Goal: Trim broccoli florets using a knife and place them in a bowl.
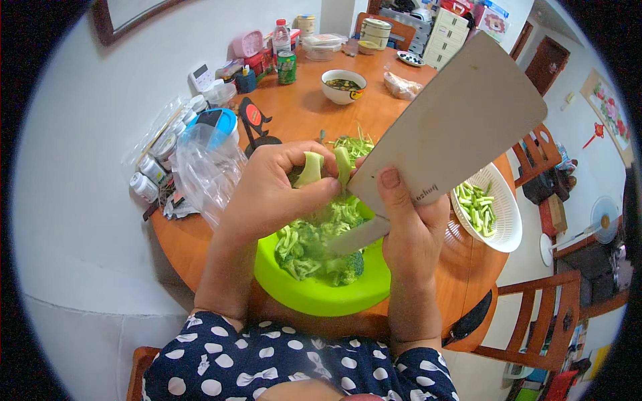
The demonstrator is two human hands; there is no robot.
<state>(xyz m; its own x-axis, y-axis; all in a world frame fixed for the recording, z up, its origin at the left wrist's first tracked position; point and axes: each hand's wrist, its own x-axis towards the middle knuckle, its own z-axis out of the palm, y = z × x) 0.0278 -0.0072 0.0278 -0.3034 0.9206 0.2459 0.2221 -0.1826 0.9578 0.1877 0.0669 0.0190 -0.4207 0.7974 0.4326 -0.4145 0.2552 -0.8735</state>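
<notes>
My left hand (281, 188) grips a pale green broccoli stem (311, 168), with a second cut strip of stem (343, 165) between its thumb and fingertips. In my right hand (411, 230) is a broad cleaver (456, 120), its blade raised and tilted up to the right, its handle (358, 236) pointing down to the left. The blade's lower corner is close to the strip; whether it touches, I cannot tell. Below both hands sits a bright green basin (321, 301) holding broccoli florets (321, 245). Thin green peelings (353, 146) lie behind the stems, partly hidden by my hands.
A white colander (506, 230) with cut green stalks (474, 208) stands right on the wooden table (296, 110). Farther back are a soup bowl (344, 86) and a green can (287, 67). A plastic bag (208, 170) and several jars line the left wall. A chair (536, 316) is at right.
</notes>
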